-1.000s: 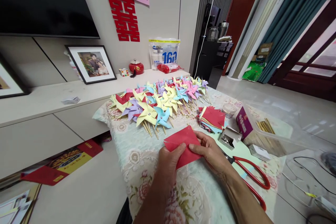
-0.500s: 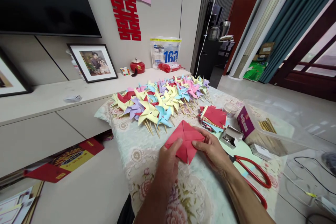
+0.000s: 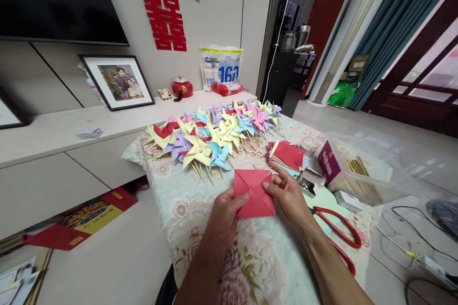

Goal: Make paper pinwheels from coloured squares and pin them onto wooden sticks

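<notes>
A framed photograph (image 3: pixel 117 81) leans on the long shelf (image 3: pixel 53 128) at far left, with a red-and-yellow packet (image 3: pixel 80 219) on the floor below it and open floor between the shelf and the near-left edge of the cloth-covered table (image 3: pixel 186 219). A heap of paper pinwheels (image 3: pixel 211 133) fills the table's far end, their sticks pointing toward the bare cloth in front. Over that bare stretch, a person's left hand (image 3: pixel 223 219) pinches the lower-left edge of a red paper square (image 3: pixel 253 193) between thumb and fingers, while the right hand (image 3: pixel 288 195) grips its right edge the same way, holding the creased sheet just above the cloth near the table's middle. Just beyond the right hand lies a stack of cut paper squares (image 3: pixel 286 156), then a small open box (image 3: pixel 312 182) and a clear tub of sticks (image 3: pixel 358 174) close to the right edge. Red-handled scissors (image 3: pixel 339 238) lie beside the right forearm, near the table's right side, with cables on the floor beyond.
</notes>
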Available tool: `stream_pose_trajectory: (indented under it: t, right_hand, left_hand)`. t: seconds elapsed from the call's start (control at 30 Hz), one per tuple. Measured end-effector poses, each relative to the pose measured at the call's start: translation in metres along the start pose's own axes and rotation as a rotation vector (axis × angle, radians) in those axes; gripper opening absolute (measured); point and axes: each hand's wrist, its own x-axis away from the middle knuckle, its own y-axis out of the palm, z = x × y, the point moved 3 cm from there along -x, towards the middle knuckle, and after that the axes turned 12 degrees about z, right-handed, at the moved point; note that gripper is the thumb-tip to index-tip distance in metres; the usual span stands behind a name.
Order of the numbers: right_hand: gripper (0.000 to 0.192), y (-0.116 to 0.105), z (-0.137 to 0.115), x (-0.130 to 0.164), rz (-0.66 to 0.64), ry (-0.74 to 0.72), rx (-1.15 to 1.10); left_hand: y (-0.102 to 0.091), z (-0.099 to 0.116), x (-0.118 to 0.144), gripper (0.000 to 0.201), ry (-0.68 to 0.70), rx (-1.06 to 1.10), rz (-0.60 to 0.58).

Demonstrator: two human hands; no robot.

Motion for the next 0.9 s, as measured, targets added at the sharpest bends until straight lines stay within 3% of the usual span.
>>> stream_pose_trajectory:
  t: [0.17, 0.43, 0.53, 0.67, 0.77, 0.9]
  right_hand:
    - [0.082, 0.000, 0.001, 0.001, -0.039, -0.027, 0.025]
    - [0.068, 0.002, 0.001, 0.003, -0.099, -0.113, 0.127]
    - [0.055, 0.000, -0.003, 0.005, -0.024, -0.302, 0.227]
    - [0.028, -0.001, -0.015, 0.018, 0.063, -0.703, 0.456]
    - [0.014, 0.007, -0.022, 0.033, -0.048, -0.952, 0.583]
    - [0.021, 0.019, -0.020, 0.042, -0.258, -1.063, 0.667]
  left_hand:
    - [-0.002, -0.002, -0.001, 0.046, 0.000, -0.050, 0.053]
    - [-0.005, -0.006, -0.001, 0.039, 0.075, -0.182, 0.184]
    - [-0.003, -0.005, -0.001, 0.038, 0.103, -0.129, 0.227]
    - [-0.001, 0.000, -0.001, 0.038, 0.154, 0.016, 0.244]
    - [-0.001, 0.004, -0.002, 0.036, 0.176, 0.087, 0.250]
    - [-0.005, 0.008, -0.006, 0.033, 0.209, 0.131, 0.290]
